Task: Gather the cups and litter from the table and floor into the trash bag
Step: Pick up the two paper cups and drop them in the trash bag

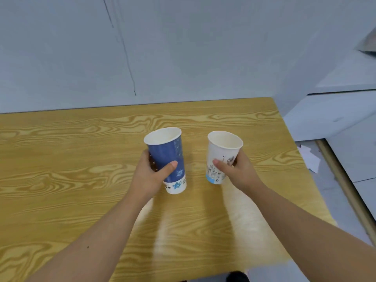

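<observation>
Left hand (151,174) gripping blue cup (166,157), right hand (238,171) white cup (220,157)

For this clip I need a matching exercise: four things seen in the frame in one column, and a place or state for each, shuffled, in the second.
Things:
1. blue cup
2. white cup
3. paper scraps
4. table

Places or states:
A. on the floor, right of the table
B. held in the right hand
C. wood-grain top under both cups
D. held in the left hand

Pairs: 1-D, 2-B, 3-A, 4-C
</observation>
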